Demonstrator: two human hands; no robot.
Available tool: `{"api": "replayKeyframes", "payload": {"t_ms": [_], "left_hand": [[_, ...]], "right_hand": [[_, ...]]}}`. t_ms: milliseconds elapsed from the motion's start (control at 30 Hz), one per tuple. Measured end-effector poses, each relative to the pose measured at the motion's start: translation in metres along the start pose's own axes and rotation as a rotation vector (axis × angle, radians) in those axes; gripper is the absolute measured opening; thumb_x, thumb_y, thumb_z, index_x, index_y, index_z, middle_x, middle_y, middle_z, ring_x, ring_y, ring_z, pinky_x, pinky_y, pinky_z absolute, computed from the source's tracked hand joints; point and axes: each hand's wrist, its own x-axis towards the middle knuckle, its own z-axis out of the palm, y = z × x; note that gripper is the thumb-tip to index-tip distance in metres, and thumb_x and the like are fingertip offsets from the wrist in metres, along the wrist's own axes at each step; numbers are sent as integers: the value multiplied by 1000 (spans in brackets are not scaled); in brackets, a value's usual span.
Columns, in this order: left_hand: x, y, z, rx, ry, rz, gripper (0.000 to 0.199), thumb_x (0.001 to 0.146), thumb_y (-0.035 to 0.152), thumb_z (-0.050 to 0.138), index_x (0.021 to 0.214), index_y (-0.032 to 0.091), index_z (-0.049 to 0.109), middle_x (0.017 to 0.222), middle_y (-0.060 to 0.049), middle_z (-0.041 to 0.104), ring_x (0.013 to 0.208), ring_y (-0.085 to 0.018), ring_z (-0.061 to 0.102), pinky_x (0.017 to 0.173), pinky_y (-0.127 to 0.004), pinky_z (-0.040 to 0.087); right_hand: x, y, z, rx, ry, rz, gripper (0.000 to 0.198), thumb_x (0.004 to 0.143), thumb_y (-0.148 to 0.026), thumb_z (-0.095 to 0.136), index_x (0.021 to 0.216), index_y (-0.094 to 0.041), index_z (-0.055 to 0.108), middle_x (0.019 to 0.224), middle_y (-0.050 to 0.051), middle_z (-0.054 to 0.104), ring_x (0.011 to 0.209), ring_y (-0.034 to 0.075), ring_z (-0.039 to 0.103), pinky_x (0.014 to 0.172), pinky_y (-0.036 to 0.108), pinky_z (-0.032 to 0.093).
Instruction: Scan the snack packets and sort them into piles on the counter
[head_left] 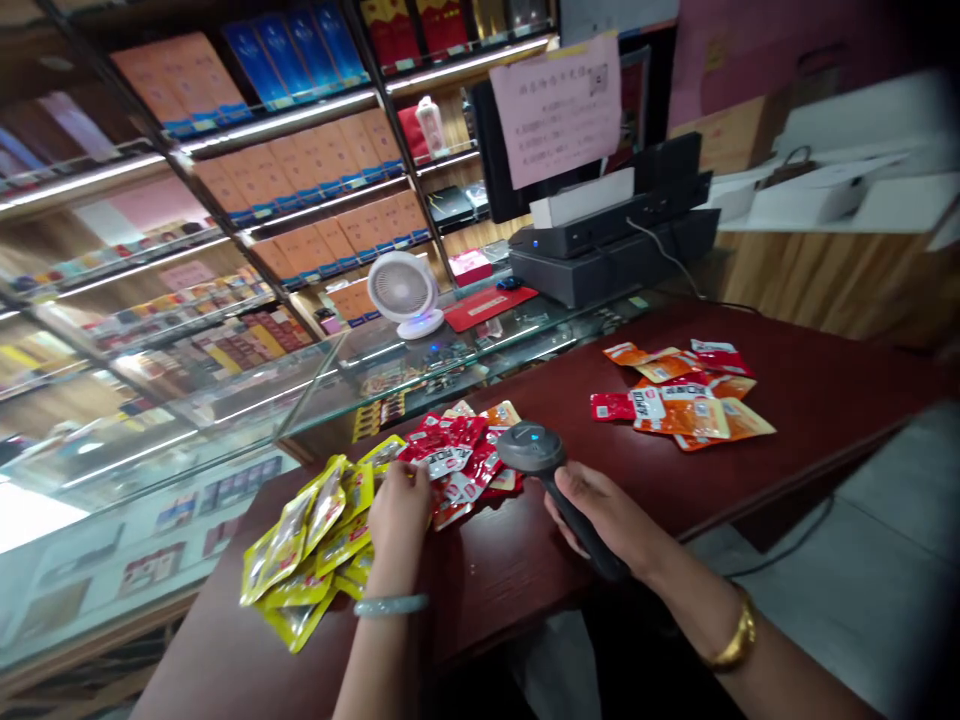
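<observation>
My right hand (592, 510) is wrapped round the handle of a dark handheld barcode scanner (531, 448), its head pointing left over the red packets. My left hand (403, 505) has its fingers curled together at the left edge of the pile of red snack packets (461, 455); what they grip, if anything, is hidden. Left of that hand lies a heap of yellow snack packets (311, 545). Farther right on the dark red table (487, 590) lies another pile of orange and red packets (686, 405), apart from both hands.
Behind the table stands a glass display counter (315, 390) with a small white fan (403, 292) on it. A monitor with a pink paper sign (559, 110) and a black printer-like machine (615, 250) stand at the back right. Shelves of boxes (300, 180) line the wall.
</observation>
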Motion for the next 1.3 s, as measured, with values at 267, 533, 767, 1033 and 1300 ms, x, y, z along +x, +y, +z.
{"api": "replayKeyframes", "payload": {"t_ms": [267, 533, 767, 1033, 1300], "left_hand": [[-6, 44, -5, 156, 295, 219, 39, 91, 53, 46, 104, 19, 61, 102, -14, 70, 105, -34, 62, 92, -44, 45], [-31, 201, 85, -106, -91, 903, 30, 93, 31, 53, 116, 23, 70, 115, -7, 71, 109, -23, 61, 99, -36, 43], [-37, 275, 130, 173, -252, 929, 42, 90, 48, 57, 128, 30, 64, 132, -10, 59, 120, -30, 51, 95, -42, 43], [-24, 246, 107, 140, -446, 790, 43, 80, 50, 70, 106, 19, 59, 104, -11, 70, 96, -24, 65, 79, -30, 45], [-19, 193, 104, -372, -355, 592, 16, 89, 32, 60, 95, 20, 51, 85, -3, 66, 76, -17, 62, 67, -26, 43]], "right_hand": [[-23, 0, -49, 66, 219, 27, 52, 80, -69, 66, 92, -20, 52, 65, -7, 56, 42, 5, 47, 38, 15, 38], [-54, -14, -85, 53, 388, 20, 51, 80, -70, 65, 90, -21, 54, 62, -8, 52, 41, 4, 45, 36, 15, 37], [-75, -11, -100, 47, 518, 12, 53, 79, -72, 64, 90, -21, 54, 62, -7, 53, 41, 5, 45, 36, 15, 36], [-74, -7, -100, 2, 496, 46, 53, 79, -73, 63, 90, -21, 56, 63, -6, 53, 42, 7, 47, 38, 17, 37], [-73, -4, -82, -31, 346, 57, 52, 80, -70, 64, 91, -20, 57, 65, -5, 55, 44, 7, 47, 40, 18, 37]]}}
